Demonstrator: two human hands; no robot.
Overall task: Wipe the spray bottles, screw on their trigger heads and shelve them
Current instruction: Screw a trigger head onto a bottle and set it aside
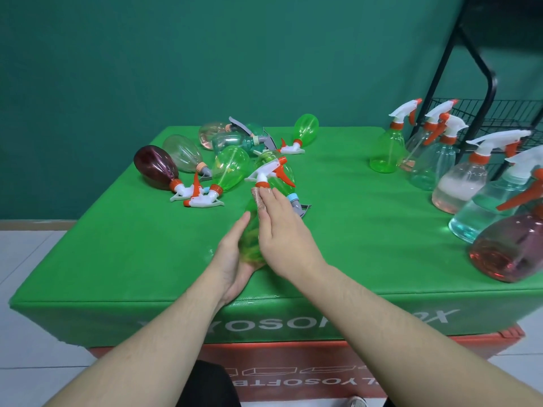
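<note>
Above the near middle of the green counter (pixel 338 218), a translucent green spray bottle (pixel 251 230) is held between both hands, tilted with its white-and-orange trigger head (pixel 266 171) pointing away from the person. The left hand (pixel 233 259) cups the bottle's base and left side, its grip curled around the body. The right hand (pixel 283 230) lies over the bottle's right side with straight fingers pressing a small brownish cloth (pixel 260 198) against the plastic just below the neck; that grip is spread flat, not closed. The bottle is see-through, bulbous at the base and narrowing to an orange collar.

On the far left of the counter lies a heap of bottles (pixel 211 160) on their sides: green, clear and one dark red bottle (pixel 155 167), some with heads attached. Along the right edge stands a row of upright bottles (pixel 458 177), green, clear, pinkish and purple, all with heads on. Behind them is a black wire shelf rack (pixel 487 113).
</note>
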